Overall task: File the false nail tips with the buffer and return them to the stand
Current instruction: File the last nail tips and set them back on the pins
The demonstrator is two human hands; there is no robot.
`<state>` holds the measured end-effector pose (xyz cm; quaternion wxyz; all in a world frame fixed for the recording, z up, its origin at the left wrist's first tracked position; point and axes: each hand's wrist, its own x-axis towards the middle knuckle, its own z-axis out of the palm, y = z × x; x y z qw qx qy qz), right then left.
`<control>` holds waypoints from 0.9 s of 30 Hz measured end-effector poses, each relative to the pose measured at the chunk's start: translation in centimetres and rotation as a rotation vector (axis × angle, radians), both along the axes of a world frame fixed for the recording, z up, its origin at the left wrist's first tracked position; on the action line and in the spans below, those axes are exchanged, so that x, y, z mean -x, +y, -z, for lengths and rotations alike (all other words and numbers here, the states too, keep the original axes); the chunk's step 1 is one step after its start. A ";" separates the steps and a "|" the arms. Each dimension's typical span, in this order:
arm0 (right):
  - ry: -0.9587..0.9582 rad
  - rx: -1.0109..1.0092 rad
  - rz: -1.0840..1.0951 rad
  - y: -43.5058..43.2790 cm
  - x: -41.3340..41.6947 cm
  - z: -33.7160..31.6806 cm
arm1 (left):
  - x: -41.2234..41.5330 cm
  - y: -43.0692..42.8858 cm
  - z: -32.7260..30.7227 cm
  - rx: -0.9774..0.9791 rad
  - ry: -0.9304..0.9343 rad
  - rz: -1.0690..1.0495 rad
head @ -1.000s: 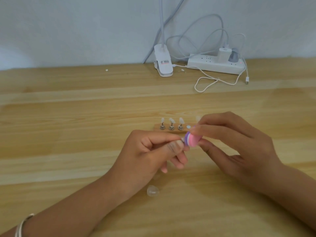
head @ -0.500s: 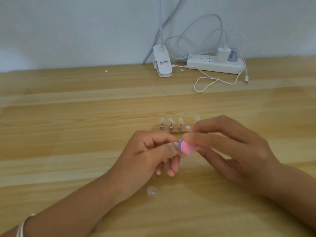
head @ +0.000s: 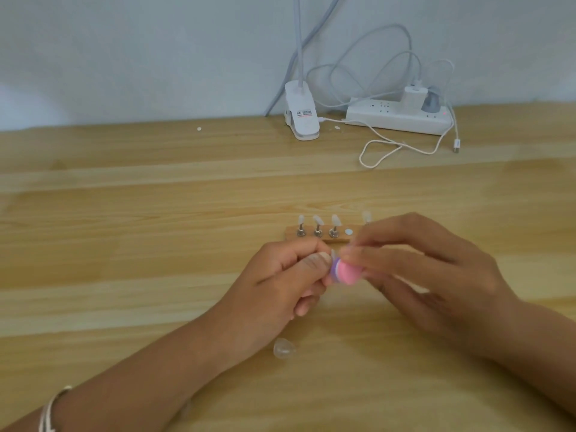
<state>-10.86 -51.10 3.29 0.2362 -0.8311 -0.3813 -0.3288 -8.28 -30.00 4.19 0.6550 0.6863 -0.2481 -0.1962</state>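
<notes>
Since a second ago the buffer has slid down and toward the left hand, just in front of the stand, which looks like a filing stroke under way. The right hand pinches the buffer in its fingers. The left hand's fingers pinch a nail tip against it. One spot on the stand is bare, probably this tip's place.

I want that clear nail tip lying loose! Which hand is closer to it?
Left. The left hand is just beyond the clear nail tip; the right hand is farther off, beyond and to its right.
</notes>
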 end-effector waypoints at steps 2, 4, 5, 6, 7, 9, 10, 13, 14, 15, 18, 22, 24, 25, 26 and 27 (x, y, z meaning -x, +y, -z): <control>-0.004 -0.013 0.035 -0.2 -0.2 -0.1 | 0.0 0.0 -0.1 0.019 0.012 0.004; -0.013 -0.011 0.032 0.2 -0.1 0.1 | 0.0 -0.1 -0.2 0.041 0.027 0.010; -0.011 -0.006 0.026 0.3 -0.1 0.1 | 0.0 -0.1 -0.2 0.045 0.033 0.014; -0.004 0.000 0.027 0.2 -0.1 0.0 | 0.0 -0.1 -0.1 0.044 0.037 0.016; 0.004 0.003 0.036 0.1 -0.1 -0.1 | 0.0 -0.1 -0.1 0.040 0.039 0.015; 0.008 -0.012 0.053 0.0 -0.1 -0.1 | 0.0 -0.1 0.0 0.037 0.031 0.019; 0.003 -0.021 0.045 0.2 0.0 -0.1 | 0.0 -0.1 0.0 0.039 0.024 0.022; -0.015 -0.010 0.007 0.9 0.3 0.1 | 0.0 -0.1 0.2 0.039 0.017 0.029; -0.012 -0.003 0.015 0.7 0.2 0.1 | 0.0 0.0 0.2 0.037 0.022 0.031; -0.003 -0.006 0.032 0.3 0.0 0.0 | -0.1 0.0 0.2 0.036 0.029 0.033; 0.028 -0.045 0.056 0.0 -0.3 0.0 | -0.2 0.0 0.3 0.043 0.040 0.042; 0.034 -0.026 0.042 0.4 -0.1 0.3 | -0.2 0.1 0.5 0.062 0.049 0.057; 0.050 -0.025 0.072 -0.1 -0.4 0.2 | -0.2 0.1 0.5 0.050 0.054 0.067; 0.066 -0.048 0.095 -0.3 -0.6 0.1 | -0.2 0.1 0.5 0.043 0.055 0.073; 0.078 -0.083 0.116 -0.4 -0.7 0.0 | -0.2 0.1 0.5 0.035 0.052 0.079; 0.083 -0.117 0.126 -0.3 -0.6 -0.1 | -0.2 0.2 0.4 0.027 0.045 0.084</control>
